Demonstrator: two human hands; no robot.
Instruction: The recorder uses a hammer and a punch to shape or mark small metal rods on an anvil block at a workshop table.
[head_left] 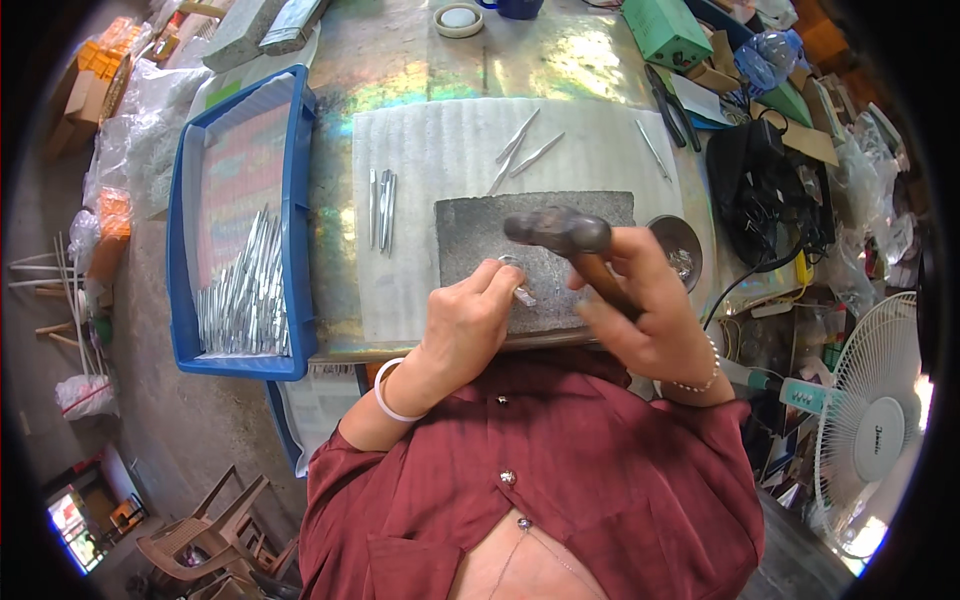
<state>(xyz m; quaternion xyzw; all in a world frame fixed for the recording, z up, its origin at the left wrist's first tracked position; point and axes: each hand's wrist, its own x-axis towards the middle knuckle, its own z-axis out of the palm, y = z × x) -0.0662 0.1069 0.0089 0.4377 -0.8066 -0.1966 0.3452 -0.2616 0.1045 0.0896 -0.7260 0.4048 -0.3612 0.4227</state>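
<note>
My right hand [650,310] is closed round the wooden handle of a hammer [557,231]. Its dark metal head is over a flat grey block [465,235], just beyond my left fingertips. My left hand [468,318] pinches a small silvery metal piece [524,295] against the block; my fingers cover part of it. A white foam sheet [400,130] lies beneath the block. On the sheet, several slim metal rods [384,212] stand in a row at the left, and others [538,155] lie loosely beyond the block. Beside my right hand is a dark round bowl [672,236] holding small shiny bits.
A blue tray [301,200] with many metal rods [250,300] stands at the left. Black-handled pliers [675,108], a black bag [745,190] and a green box [668,35] are at the right. A white fan [880,430] stands at my right; a brown chair [200,535] is behind left.
</note>
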